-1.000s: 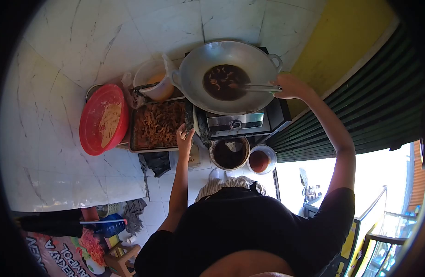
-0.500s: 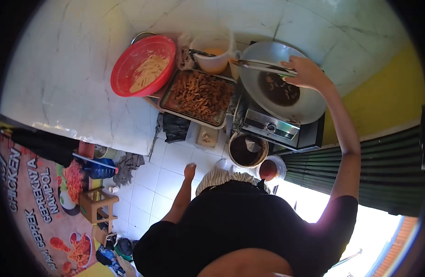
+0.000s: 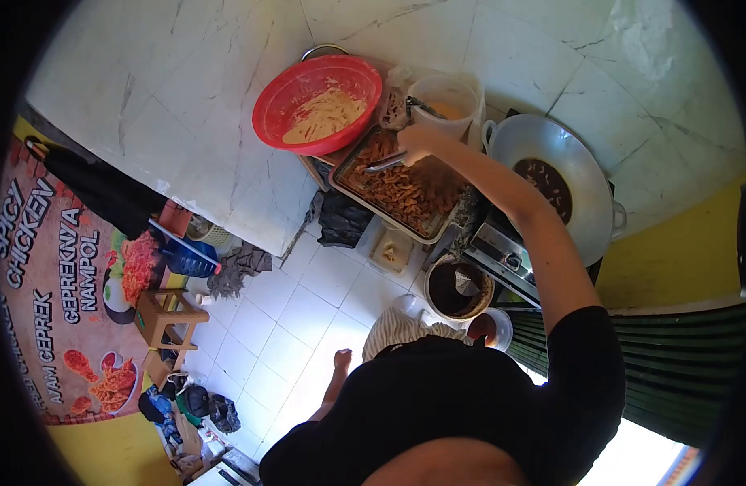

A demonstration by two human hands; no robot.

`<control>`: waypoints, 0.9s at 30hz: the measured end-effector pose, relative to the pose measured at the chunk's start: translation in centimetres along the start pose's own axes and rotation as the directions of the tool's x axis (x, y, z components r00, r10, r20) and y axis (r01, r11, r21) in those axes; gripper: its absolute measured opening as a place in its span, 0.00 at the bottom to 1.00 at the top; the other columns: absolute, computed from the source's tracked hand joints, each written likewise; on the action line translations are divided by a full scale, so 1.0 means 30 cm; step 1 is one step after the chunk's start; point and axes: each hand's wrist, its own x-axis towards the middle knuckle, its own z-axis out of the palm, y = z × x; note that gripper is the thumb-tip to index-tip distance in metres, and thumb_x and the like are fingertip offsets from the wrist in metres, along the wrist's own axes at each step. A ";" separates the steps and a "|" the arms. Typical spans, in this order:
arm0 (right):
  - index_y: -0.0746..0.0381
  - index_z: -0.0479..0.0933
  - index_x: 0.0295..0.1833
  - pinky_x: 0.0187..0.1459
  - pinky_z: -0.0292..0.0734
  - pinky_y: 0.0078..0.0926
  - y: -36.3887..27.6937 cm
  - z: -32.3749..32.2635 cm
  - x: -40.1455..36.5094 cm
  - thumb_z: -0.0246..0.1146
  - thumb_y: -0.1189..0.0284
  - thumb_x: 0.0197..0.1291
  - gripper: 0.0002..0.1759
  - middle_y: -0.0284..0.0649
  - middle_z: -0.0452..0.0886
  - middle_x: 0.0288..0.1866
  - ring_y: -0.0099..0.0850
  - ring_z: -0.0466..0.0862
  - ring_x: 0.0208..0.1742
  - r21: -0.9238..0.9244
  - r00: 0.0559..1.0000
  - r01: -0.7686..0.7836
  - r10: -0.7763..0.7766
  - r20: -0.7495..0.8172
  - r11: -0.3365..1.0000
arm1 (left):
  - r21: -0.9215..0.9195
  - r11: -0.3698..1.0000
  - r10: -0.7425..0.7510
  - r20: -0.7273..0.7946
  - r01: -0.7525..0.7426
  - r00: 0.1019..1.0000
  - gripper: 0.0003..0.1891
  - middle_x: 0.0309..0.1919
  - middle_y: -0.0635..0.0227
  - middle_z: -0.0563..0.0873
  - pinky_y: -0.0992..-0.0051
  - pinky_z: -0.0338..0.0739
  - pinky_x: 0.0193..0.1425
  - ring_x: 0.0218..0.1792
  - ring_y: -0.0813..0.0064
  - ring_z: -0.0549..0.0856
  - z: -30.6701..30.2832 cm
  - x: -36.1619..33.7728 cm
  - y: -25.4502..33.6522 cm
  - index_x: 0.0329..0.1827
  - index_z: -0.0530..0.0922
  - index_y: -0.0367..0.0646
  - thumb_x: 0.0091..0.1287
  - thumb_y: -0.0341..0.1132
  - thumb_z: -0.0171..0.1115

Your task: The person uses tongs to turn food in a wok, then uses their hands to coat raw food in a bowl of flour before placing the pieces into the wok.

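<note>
My right hand is closed around metal tongs. The tongs' tips reach over a rectangular tray heaped with browned fried pieces; whether anything is between the tips I cannot make out. Right of my forearm, a wide metal wok holds dark oil with several small pieces in it. My left hand hangs low over the tiled floor, fingers curled in, with nothing seen in it.
Behind the tray are a red basin of pale flour and a clear tub of orange liquid. The stove is under the wok. Below stand a dark-filled bucket with a strainer and a small plastic container. A wooden stool stands left.
My right hand has carried the tongs left from above the wok to the tray of fried pieces. The view has shifted, and my left hand stays low at my side.
</note>
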 end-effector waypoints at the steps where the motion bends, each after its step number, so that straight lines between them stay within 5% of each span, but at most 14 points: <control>1: 0.68 0.75 0.27 0.24 0.70 0.37 -0.018 0.000 0.014 0.63 0.68 0.26 0.18 0.45 0.75 0.19 0.41 0.76 0.23 0.012 0.998 -0.050 0.050 0.037 0.999 | -0.047 0.999 0.009 0.034 -0.008 0.999 0.10 0.20 0.64 0.81 0.75 0.72 0.33 0.24 0.73 0.79 0.018 0.022 0.024 0.27 0.80 0.41 0.51 0.37 0.55; 3: 0.64 0.77 0.25 0.28 0.71 0.37 -0.028 -0.005 0.006 0.63 0.66 0.30 0.14 0.46 0.76 0.20 0.43 0.77 0.24 -0.027 0.997 -0.071 0.072 0.022 0.997 | 0.106 0.993 0.052 0.003 -0.052 0.999 0.11 0.23 0.62 0.82 0.75 0.72 0.35 0.27 0.72 0.80 0.033 0.006 0.124 0.31 0.79 0.40 0.51 0.38 0.56; 6: 0.64 0.77 0.28 0.30 0.71 0.37 -0.002 -0.032 -0.061 0.63 0.66 0.30 0.16 0.45 0.77 0.24 0.42 0.77 0.27 -0.023 0.997 -0.069 0.068 -0.020 0.997 | 0.019 0.997 0.071 -0.012 -0.071 0.997 0.15 0.29 0.62 0.82 0.75 0.73 0.40 0.33 0.70 0.81 0.072 0.105 0.131 0.39 0.76 0.41 0.52 0.42 0.57; 9: 0.62 0.77 0.37 0.33 0.71 0.37 0.088 -0.043 -0.219 0.63 0.64 0.32 0.21 0.46 0.77 0.30 0.41 0.77 0.32 0.014 0.990 -0.076 0.077 -0.122 0.997 | -0.096 0.988 0.122 0.044 -0.117 0.992 0.13 0.28 0.63 0.82 0.77 0.73 0.35 0.28 0.75 0.80 0.035 0.103 0.244 0.39 0.75 0.41 0.53 0.38 0.57; 11: 0.61 0.74 0.45 0.36 0.70 0.36 0.117 -0.088 -0.406 0.62 0.61 0.34 0.27 0.46 0.75 0.34 0.40 0.76 0.37 0.122 0.950 -0.065 0.099 -0.297 0.990 | -0.010 0.986 0.165 0.054 -0.165 0.985 0.13 0.26 0.64 0.81 0.78 0.72 0.34 0.27 0.76 0.80 0.005 0.135 0.282 0.39 0.75 0.40 0.53 0.37 0.57; 16: 0.60 0.72 0.49 0.38 0.67 0.32 0.146 -0.161 -0.880 0.63 0.59 0.35 0.30 0.45 0.71 0.32 0.40 0.73 0.36 0.262 0.828 -0.340 0.420 -0.371 0.903 | -0.042 0.933 0.358 0.080 -0.356 0.930 0.12 0.29 0.64 0.80 0.79 0.72 0.35 0.29 0.76 0.79 -0.045 0.208 0.453 0.40 0.75 0.39 0.53 0.34 0.56; 21: 0.63 0.73 0.47 0.39 0.69 0.33 0.180 -0.036 -1.276 0.65 0.59 0.33 0.32 0.50 0.73 0.32 0.44 0.74 0.37 0.333 0.562 -0.700 0.775 -0.288 0.631 | -0.183 0.758 0.652 0.162 -0.626 0.741 0.10 0.31 0.66 0.80 0.80 0.71 0.40 0.34 0.77 0.78 0.048 0.255 0.829 0.41 0.74 0.39 0.56 0.31 0.55; 23: 0.63 0.72 0.48 0.39 0.69 0.33 0.184 0.031 -1.344 0.66 0.58 0.31 0.34 0.51 0.74 0.33 0.44 0.75 0.37 0.340 0.543 -0.708 0.785 -0.299 0.619 | -0.182 0.564 0.825 0.144 -0.805 0.546 0.13 0.34 0.64 0.79 0.80 0.71 0.39 0.34 0.78 0.77 0.124 0.236 0.982 0.44 0.72 0.37 0.60 0.34 0.54; 27: 0.66 0.72 0.48 0.40 0.70 0.32 0.210 0.174 -1.388 0.68 0.56 0.24 0.40 0.53 0.75 0.36 0.44 0.76 0.39 0.377 0.536 -0.710 0.804 -0.259 0.595 | -0.363 0.597 0.802 0.255 -0.716 0.539 0.19 0.43 0.62 0.74 0.76 0.67 0.49 0.45 0.74 0.74 0.219 0.012 1.334 0.47 0.70 0.37 0.60 0.42 0.55</control>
